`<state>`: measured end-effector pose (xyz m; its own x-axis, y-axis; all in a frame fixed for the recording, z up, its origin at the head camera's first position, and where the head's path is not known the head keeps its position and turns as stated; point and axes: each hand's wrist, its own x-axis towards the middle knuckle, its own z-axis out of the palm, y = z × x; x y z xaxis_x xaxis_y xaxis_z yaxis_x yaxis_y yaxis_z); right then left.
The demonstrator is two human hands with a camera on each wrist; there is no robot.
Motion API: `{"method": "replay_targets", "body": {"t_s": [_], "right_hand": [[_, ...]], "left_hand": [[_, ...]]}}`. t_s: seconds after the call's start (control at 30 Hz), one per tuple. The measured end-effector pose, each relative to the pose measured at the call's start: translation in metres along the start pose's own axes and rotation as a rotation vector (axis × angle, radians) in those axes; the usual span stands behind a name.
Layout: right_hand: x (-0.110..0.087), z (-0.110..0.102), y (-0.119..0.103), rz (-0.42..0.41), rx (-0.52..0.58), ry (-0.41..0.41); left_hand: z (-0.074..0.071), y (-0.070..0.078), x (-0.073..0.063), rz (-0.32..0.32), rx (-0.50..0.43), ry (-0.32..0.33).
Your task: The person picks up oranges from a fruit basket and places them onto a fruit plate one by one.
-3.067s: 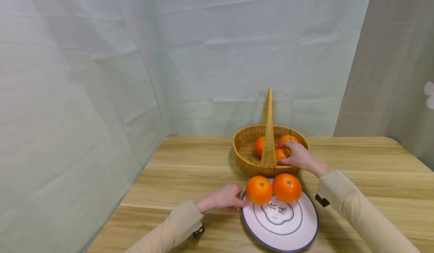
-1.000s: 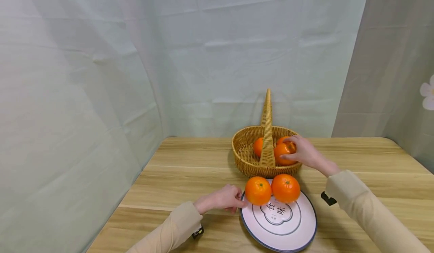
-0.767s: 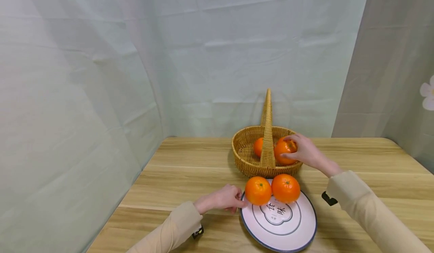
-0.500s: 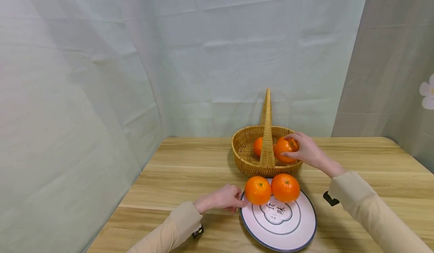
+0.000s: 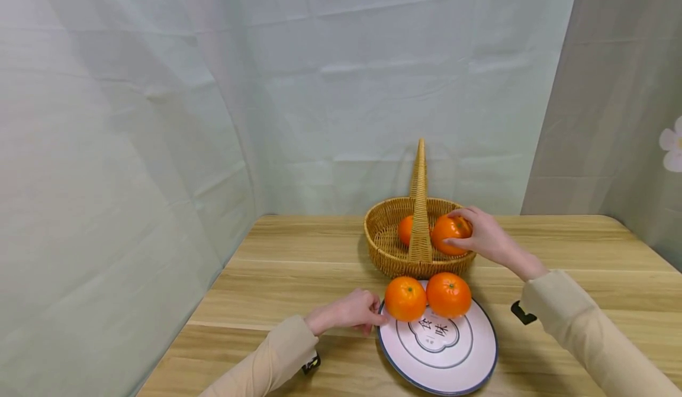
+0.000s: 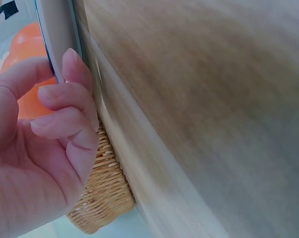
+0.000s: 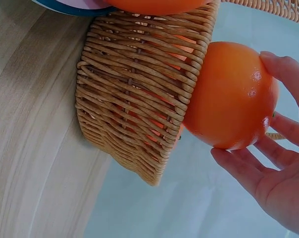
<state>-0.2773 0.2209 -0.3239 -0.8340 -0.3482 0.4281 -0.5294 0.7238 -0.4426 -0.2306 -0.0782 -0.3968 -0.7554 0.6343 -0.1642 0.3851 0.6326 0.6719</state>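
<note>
My right hand (image 5: 489, 238) grips an orange (image 5: 450, 235) with thumb and fingers spread round it. In the right wrist view that orange (image 7: 233, 96) sits above the rim of the wicker basket (image 7: 134, 89), at its right side. Another orange (image 5: 406, 230) lies inside the basket, partly covered by the handle. With thumb and curled fingers, my left hand (image 5: 348, 311) pinches the left rim of a white plate (image 5: 453, 373) with a dark blue edge. Two oranges, one on the left (image 5: 405, 299) and one on the right (image 5: 449, 295), rest side by side on the plate's far part.
The basket's tall arched handle (image 5: 421, 196) rises just left of the right hand. Under everything is a wooden table (image 5: 298, 267), with pale cloth (image 5: 373, 89) hanging behind and at the left. Through the weave, more orange shows in the right wrist view.
My right hand has taken hold of an orange low in the basket and raised it to the rim, drifting slightly right. The left hand stays on the plate.
</note>
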Motion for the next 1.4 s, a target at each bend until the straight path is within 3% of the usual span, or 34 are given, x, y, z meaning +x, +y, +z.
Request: {"method": "replay_targets", "body": {"t_s": [1.4], "right_hand": [[-0.018, -0.02, -0.007, -0.076, -0.005, 0.048]], "left_hand": [[0.0, -0.001, 0.001, 0.015, 0.0, -0.013]]}}
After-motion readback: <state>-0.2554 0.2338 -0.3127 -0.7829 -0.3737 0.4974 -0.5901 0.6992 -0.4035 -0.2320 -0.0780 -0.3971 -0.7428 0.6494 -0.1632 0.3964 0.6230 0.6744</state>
